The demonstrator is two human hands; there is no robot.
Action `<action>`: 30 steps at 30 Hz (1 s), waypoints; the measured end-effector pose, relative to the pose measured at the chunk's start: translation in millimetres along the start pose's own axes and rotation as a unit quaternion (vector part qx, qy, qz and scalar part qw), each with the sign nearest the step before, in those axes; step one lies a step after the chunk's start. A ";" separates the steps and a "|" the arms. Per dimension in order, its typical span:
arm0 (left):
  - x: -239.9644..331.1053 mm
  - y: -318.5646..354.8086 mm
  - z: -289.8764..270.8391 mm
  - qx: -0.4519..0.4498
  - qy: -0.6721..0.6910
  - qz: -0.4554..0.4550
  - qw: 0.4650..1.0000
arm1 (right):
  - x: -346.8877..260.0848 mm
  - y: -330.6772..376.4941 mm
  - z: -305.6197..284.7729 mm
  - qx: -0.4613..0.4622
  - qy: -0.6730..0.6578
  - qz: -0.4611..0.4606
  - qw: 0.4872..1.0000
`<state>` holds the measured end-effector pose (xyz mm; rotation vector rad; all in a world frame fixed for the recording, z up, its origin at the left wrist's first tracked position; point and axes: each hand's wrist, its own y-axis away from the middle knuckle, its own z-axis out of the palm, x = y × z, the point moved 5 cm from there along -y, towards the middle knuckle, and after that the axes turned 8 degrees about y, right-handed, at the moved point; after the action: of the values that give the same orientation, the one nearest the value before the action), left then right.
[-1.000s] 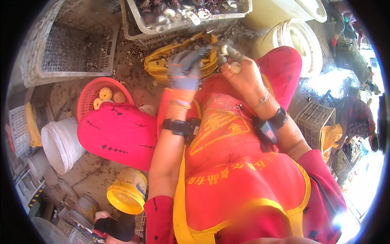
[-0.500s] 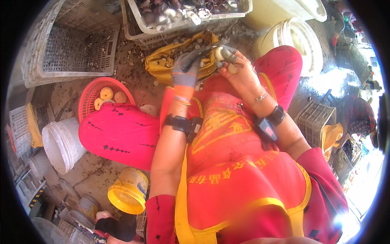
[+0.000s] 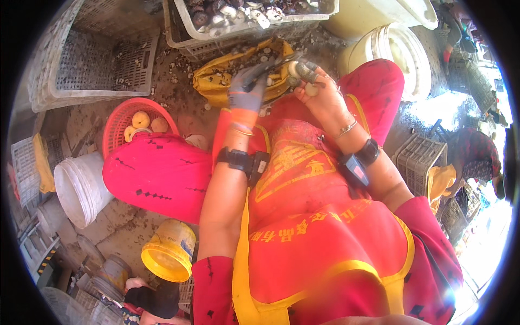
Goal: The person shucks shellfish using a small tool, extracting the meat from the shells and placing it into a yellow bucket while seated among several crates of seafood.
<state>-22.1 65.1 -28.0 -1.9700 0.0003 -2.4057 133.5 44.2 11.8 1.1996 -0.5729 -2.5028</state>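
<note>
My left hand [image 3: 250,86], in a grey and orange glove, is closed around a thin dark blade, seemingly a peeling knife [image 3: 286,59]. Its tip points at the right hand. My right hand [image 3: 319,91], with grey covers on some fingers, pinches a pale round piece [image 3: 293,69] that looks like a peeled water chestnut. A second pale piece [image 3: 311,89] rests against its fingers. Below both hands lies an open yellow bag [image 3: 216,81] with pale and dark scraps inside. Beyond it stands a crate [image 3: 254,32] heaped with dark and whitish pieces.
Empty-looking crates [image 3: 103,95] stand far left. A red basket [image 3: 116,122] with yellowish round fruit sits beside my left knee. White [image 3: 81,189] and yellow [image 3: 170,249] buckets are near it. Pale tubs [image 3: 390,49] stand far right. People are at lower left and right.
Both hands stay close together, with only small shifts of the fingers and blade. The view has shifted slightly.
</note>
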 end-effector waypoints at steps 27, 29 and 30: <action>17.7 7.9 13.5 -0.033 -0.194 0.166 0.966 | 1.4 -3.5 -7.1 -0.093 0.275 -0.089 0.953; 0.6 8.8 3.3 0.015 -0.045 0.066 0.997 | 3.3 -3.1 -6.7 -0.046 0.051 0.009 0.998; -11.6 9.1 -4.2 0.037 0.034 -0.013 0.999 | 4.0 -2.2 -4.8 -0.022 -0.060 0.058 0.996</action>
<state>-23.8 56.2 -40.4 -1.8682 -0.1113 -2.4498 134.7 43.3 5.4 0.9755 -0.5969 -2.4879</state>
